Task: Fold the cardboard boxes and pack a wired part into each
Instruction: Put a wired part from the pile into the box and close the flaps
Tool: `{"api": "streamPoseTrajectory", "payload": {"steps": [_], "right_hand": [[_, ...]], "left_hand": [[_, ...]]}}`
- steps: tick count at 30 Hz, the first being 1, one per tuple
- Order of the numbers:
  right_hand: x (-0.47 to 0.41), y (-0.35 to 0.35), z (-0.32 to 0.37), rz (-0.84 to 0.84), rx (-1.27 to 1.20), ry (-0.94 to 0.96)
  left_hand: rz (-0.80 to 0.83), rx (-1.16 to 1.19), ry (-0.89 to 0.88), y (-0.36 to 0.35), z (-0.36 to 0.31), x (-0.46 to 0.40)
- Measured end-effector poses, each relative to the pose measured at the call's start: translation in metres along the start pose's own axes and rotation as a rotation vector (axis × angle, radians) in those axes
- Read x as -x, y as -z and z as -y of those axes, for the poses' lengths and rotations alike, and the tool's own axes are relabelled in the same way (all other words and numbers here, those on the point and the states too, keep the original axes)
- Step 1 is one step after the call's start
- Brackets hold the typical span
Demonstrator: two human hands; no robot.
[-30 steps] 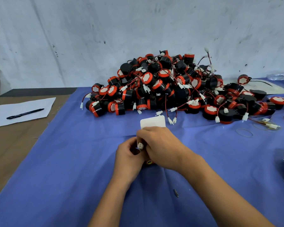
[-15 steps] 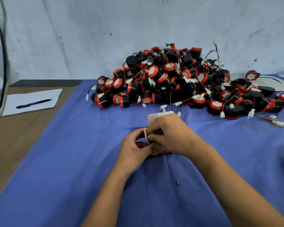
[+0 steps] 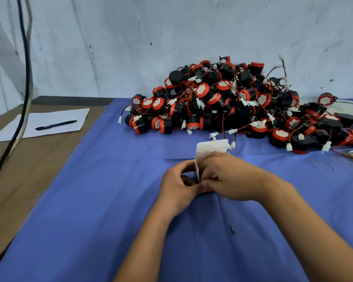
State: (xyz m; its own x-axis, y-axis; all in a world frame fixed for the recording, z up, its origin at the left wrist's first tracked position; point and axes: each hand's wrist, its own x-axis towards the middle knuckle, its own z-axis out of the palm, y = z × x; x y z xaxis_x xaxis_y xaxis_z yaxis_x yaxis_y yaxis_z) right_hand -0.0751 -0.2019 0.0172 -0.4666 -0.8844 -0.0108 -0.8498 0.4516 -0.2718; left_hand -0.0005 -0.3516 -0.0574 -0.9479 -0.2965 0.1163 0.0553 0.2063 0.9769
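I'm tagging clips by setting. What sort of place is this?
Likely a small workshop packing bench: a heap of black-and-red wired parts, a blue cloth-covered table, and a white cardboard box being folded by hand.

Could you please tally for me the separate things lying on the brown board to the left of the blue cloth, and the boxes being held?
Sheets of white paper: 1
Black pens, lying on that sheet: 1
Small white cardboard boxes, held between the left hand and the right hand: 1
Total: 3
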Motion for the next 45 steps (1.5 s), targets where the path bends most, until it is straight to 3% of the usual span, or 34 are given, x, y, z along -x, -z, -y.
{"api": "streamPoseTrajectory", "payload": {"steps": [1,3,5,7,9,13,16,21,25,30,34,38,45], "right_hand": [[0.002,0.002,-0.001,-0.151,-0.058,0.031],[0.006,0.006,-0.011,-0.636,-0.104,0.027],[0.007,0.006,-0.027,-0.950,-0.161,-0.182],[0.007,-0.002,-0.043,-0.863,-0.483,-0.436],[0.002,-0.021,-0.047,-0.597,-0.854,-0.538],[-0.008,-0.049,-0.044,-0.446,-1.064,-0.463],[-0.010,-0.053,-0.041,-0.418,-1.126,-0.306],[-0.005,-0.064,-0.033,-0.521,-1.095,-0.146],[0.007,-0.059,-0.035,-0.370,-1.110,-0.107],[0.014,-0.057,-0.044,-0.303,-1.009,-0.088],[0.009,-0.066,-0.040,-0.433,-0.772,-0.026],[0.009,-0.067,-0.041,-0.579,-0.497,0.078],[0.012,-0.070,-0.045,-0.594,-0.292,0.083]], "left_hand": [[-0.013,0.001,0.009,0.001,0.001,0.000],[-0.040,0.000,0.026,0.005,0.003,-0.002],[-0.039,0.009,0.037,0.011,0.004,-0.002],[-0.018,0.021,0.043,0.014,0.005,0.000],[0.003,0.039,0.027,0.016,0.006,0.001],[0.094,0.285,0.081,0.022,0.003,0.000],[-0.032,0.358,0.151,0.017,0.003,-0.003],[-0.173,0.081,0.018,0.001,0.004,-0.007],[-0.260,0.016,-0.021,-0.007,0.004,-0.003],[-0.042,0.271,0.129,0.006,-0.001,0.002],[0.066,0.135,0.016,0.016,0.004,0.007],[0.068,0.058,-0.053,0.013,0.008,0.005],[0.029,-0.041,-0.068,0.010,0.009,0.003]]}}
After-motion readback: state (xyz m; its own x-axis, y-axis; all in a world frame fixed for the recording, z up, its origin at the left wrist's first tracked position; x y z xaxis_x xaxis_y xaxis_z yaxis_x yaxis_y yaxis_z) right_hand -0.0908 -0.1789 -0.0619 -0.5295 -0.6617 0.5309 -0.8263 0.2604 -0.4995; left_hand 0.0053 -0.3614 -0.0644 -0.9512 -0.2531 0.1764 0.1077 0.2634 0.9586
